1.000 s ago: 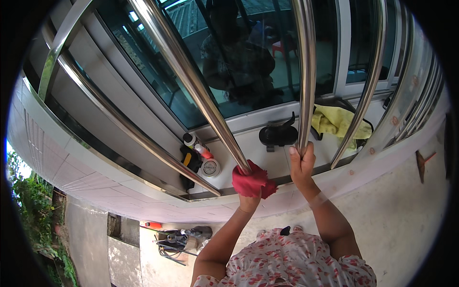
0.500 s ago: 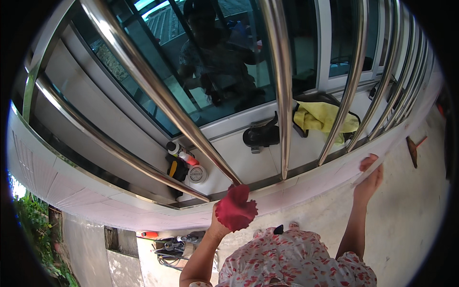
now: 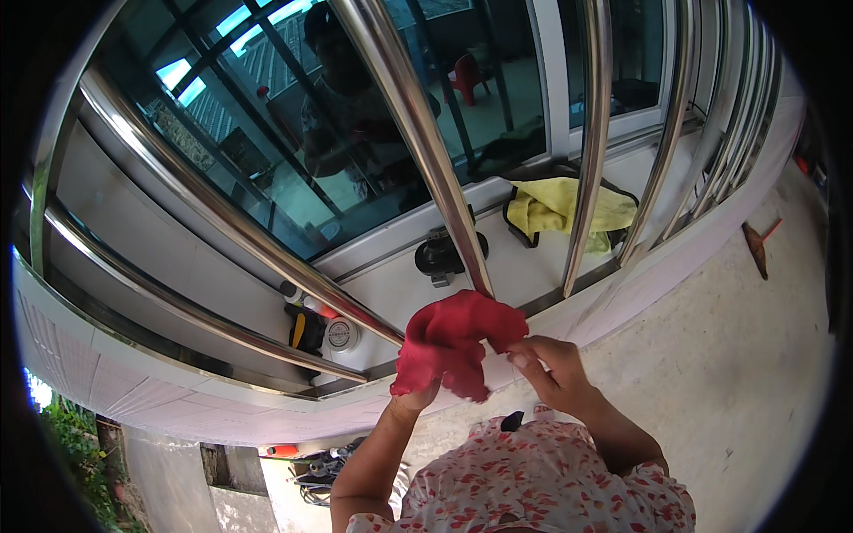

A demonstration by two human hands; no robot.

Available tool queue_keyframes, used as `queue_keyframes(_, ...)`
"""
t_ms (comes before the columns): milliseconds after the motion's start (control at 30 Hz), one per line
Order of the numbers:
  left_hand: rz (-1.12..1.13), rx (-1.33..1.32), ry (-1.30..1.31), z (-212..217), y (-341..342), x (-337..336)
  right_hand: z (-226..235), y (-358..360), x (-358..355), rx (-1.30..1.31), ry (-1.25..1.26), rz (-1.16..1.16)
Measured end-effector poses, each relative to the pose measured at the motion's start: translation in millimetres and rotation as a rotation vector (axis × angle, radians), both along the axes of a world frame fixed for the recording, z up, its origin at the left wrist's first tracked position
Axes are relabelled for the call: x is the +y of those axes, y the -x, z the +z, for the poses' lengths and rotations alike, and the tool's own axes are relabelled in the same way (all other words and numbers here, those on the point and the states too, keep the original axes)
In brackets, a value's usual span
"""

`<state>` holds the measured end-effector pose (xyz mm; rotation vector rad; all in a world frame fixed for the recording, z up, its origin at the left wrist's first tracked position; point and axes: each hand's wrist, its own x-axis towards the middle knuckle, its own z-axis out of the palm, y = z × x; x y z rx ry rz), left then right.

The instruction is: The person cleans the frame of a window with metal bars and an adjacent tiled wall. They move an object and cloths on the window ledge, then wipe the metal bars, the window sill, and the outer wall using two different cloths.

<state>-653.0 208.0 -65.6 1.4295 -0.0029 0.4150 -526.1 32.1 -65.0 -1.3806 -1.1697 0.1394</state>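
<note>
A dark red cloth [image 3: 449, 333] hangs spread in front of the lower ends of the shiny metal bars [image 3: 444, 178]. My left hand [image 3: 418, 396] holds it from below, the fingers hidden beneath its folds. At the cloth's right edge, my right hand [image 3: 553, 371] pinches a corner between thumb and fingers. Behind the bars, just beyond the cloth, a black device with a clamp [image 3: 444, 258] lies on the white sill. Further right on that sill is a yellow cloth with dark edging [image 3: 569, 209].
A round white tin [image 3: 341, 335] and small bottles [image 3: 311, 302] stand on the sill's left end. The pale ledge [image 3: 355, 413] curves below the bars, before dark window glass [image 3: 267, 178]. Tools and cables [image 3: 324, 471] lie on the floor at lower left; a rusty brown piece [image 3: 756, 250] is at right.
The red cloth has gone from bunched in my left hand to spread wider. My right hand has come in from the right and taken its edge. The view has shifted right.
</note>
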Motion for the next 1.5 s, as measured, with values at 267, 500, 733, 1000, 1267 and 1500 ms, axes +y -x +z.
queue_keyframes(267,0.097,0.006,-1.386,77,-29,-43,-4,16,29,0.988,-0.188,0.373)
queue_keyframes(500,1.053,-0.646,-1.173,102,21,-17,3,-17,17,0.44,-0.083,0.386)
queue_keyframes(733,0.902,-0.358,-0.416,108,-23,22,74,-29,57,-0.384,-0.283,-0.337)
queue_keyframes(1000,0.964,-0.447,-0.35,96,-31,30,120,-24,125,-0.325,-0.409,-0.362)
queue_keyframes(1267,0.893,-0.338,-0.164,98,-28,24,70,-26,121,-0.874,-0.195,-0.662)
queue_keyframes(1500,0.912,-0.354,-0.231,98,-29,25,-56,-25,112,-0.507,-0.266,-0.33)
